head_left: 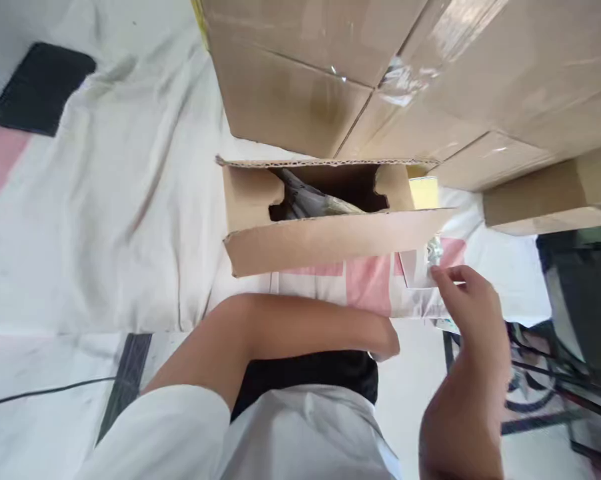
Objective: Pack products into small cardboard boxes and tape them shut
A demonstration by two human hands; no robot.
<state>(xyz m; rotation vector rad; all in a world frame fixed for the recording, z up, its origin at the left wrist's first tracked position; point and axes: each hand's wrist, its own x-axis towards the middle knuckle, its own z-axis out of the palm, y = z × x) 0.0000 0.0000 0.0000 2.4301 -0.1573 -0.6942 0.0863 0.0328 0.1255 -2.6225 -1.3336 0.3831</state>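
My right hand point(473, 293) is at the right, thumb and forefinger pinched at the lower end of a small shiny silvery piece point(434, 251), perhaps clear plastic film. Just left of those fingertips lies a flat whitish sheet or card point(415, 270), partly under the box. My left hand point(384, 337) is in front of my body at the table's near edge; its fingers are turned away and hidden, so its grip does not show. Between me and the stacked cartons stands an open cardboard box point(330, 243), with grey and yellowish plastic-looking wrapping point(313, 199) inside.
Large taped cartons point(290, 93) fill the back, with another carton point(540, 193) at the right. A yellow item point(424, 192) sits behind the open box. A black flat object point(43, 87) rests far left on the white cloth point(115, 200). Cables and a dark frame point(535, 373) are at lower right.
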